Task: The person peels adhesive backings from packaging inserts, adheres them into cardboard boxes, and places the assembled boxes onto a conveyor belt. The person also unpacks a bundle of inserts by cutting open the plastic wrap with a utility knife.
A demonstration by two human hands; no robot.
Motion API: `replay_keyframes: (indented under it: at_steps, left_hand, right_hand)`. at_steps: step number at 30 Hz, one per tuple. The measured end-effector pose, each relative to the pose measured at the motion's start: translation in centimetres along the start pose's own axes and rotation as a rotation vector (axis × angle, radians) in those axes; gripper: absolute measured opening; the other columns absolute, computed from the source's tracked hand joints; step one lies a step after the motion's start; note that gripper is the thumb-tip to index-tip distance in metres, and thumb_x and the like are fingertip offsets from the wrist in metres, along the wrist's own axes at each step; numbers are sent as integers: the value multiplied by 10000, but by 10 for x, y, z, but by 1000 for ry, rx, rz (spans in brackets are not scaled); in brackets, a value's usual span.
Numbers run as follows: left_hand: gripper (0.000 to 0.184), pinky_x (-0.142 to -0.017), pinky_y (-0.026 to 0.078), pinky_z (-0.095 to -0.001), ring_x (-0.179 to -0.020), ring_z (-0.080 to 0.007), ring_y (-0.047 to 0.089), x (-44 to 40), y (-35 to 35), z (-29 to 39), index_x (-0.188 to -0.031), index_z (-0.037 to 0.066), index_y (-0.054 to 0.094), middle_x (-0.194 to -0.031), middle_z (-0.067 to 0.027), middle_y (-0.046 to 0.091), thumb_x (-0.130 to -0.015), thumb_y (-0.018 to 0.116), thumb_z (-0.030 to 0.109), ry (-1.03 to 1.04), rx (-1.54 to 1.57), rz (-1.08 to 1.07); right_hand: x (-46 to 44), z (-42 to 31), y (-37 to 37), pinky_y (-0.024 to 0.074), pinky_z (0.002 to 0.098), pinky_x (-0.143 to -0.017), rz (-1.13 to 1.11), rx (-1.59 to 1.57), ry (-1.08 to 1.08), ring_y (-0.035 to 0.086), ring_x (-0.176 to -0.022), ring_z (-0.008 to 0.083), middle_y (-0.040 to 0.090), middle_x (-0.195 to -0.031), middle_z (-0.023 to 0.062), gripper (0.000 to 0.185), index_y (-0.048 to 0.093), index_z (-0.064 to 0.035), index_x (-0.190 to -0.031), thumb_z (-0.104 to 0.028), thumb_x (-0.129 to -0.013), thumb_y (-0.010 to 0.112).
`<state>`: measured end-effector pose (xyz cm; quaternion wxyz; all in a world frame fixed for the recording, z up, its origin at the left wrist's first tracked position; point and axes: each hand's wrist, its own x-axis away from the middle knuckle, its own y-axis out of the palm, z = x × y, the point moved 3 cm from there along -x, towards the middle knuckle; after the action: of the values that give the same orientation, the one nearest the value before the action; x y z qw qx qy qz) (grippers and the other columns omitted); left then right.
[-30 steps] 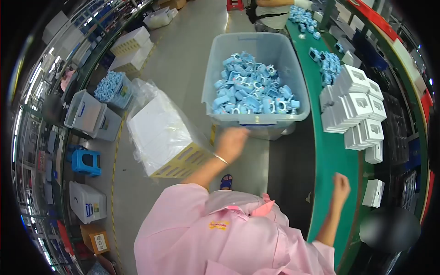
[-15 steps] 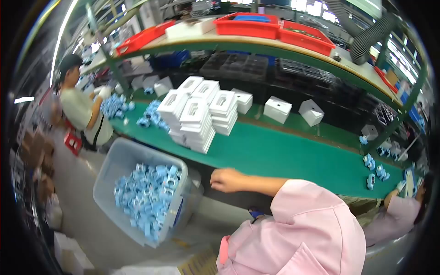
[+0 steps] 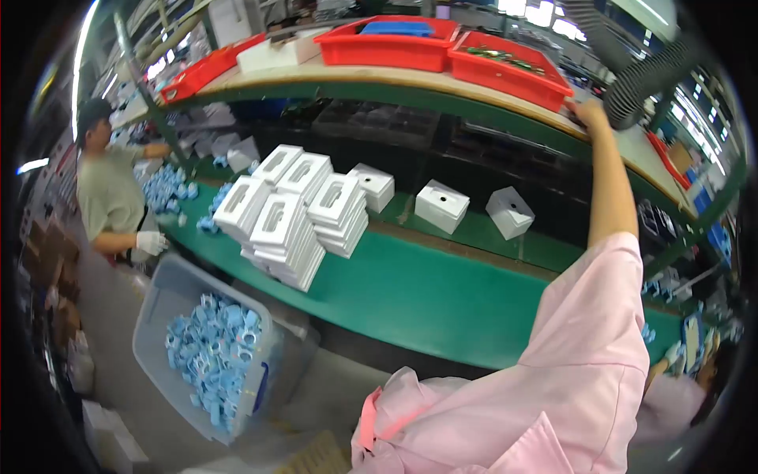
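- My right hand is at the end of the red tray, touching or just beside it; I can't tell whether my fingers are spread, curled or holding something. My left hand is out of view.
- The red tray sits on the shelf, above the green bench.
- I'd judge it stiff, smooth and fairly light; its small loose contents could slide if tipped.
- Its rim looks the surest hold.

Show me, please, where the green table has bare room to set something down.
Bare green table runs from the stacked white boxes to the pink sleeve, in front of three loose boxes; narrow gaps part those boxes. The left end is crowded with blue pieces and the stack.
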<state>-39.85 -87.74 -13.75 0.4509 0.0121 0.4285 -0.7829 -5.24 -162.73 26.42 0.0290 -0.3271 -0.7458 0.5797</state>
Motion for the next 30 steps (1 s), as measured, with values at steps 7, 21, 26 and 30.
replay_keyframes:
  at_steps: [7, 21, 26, 30]
  left_hand:
    - [315, -774, 451, -379, -851, -328, 569, 80, -125, -106, -1015, -4, 566, -922, -161, 606, -765, 568, 187, -220, -272, 281]
    - [309, -816, 403, -372, -873, -261, 527, 319, -343, -138, -1037, 94, 550, -938, -55, 575, -730, 591, 93, -496, -532, 242]
    - [332, -839, 374, -352, -915, -242, 497, 337, -364, -135, -1028, 108, 544, -1011, -30, 541, -704, 614, 82, -387, -643, 264]
    - [297, -834, 369, -324, -929, -238, 489, 330, -384, -140, -975, 111, 570, -1023, -33, 524, -686, 638, 95, -407, -707, 195]
  right_hand:
    - [57, -5, -18, 443, 231, -574, -184, -1129, -411, 583, -680, 150, 614, -768, 86, 307, 607, -29, -1032, -250, -826, 554]
    - [693, -226, 74, 417, 229, -586, -1955, -1089, -662, 516, -705, 131, 544, -1006, 146, 335, 420, 5, -1187, -21, -855, 461]
    - [850, -200, 78, 402, 212, -539, -2217, -776, -619, 511, -646, 122, 567, -922, 118, 232, 421, -34, -1085, -14, -863, 486]
    - [913, -169, 91, 406, 211, -535, -2295, -630, -739, 523, -648, 128, 567, -932, 115, 211, 408, -39, -1069, -32, -873, 487]
